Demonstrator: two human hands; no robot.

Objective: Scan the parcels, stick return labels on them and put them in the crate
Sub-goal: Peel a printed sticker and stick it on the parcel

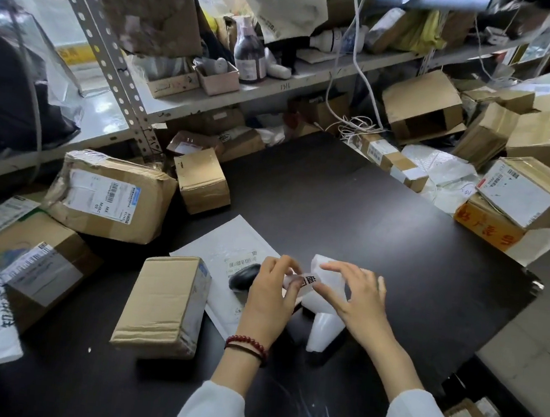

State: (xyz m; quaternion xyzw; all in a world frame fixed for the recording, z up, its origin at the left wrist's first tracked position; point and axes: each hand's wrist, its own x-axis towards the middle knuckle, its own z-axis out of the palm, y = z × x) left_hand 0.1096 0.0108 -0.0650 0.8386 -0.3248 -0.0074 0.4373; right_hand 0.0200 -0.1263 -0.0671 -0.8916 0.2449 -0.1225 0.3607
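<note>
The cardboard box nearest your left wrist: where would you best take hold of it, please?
Probably from above, across the narrow width of the cardboard box, fingers on its two long side faces: it lies flat, broad face up, and both sides stand clear.

White shipping label (102,195) on crumpled brown cardboard parcel (153,206): "MK", "MXRC", "03". Other print too blurred to read.

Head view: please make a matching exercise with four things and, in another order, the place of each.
Things:
1 black scanner
2 label strip
3 dark bottle
4 orange box

Places:
A on the shelf
B held by the left hand and right hand
C under a labelled carton, far right
D on the white mailer

Pairs: 1-D, 2-B, 3-A, 4-C
</note>
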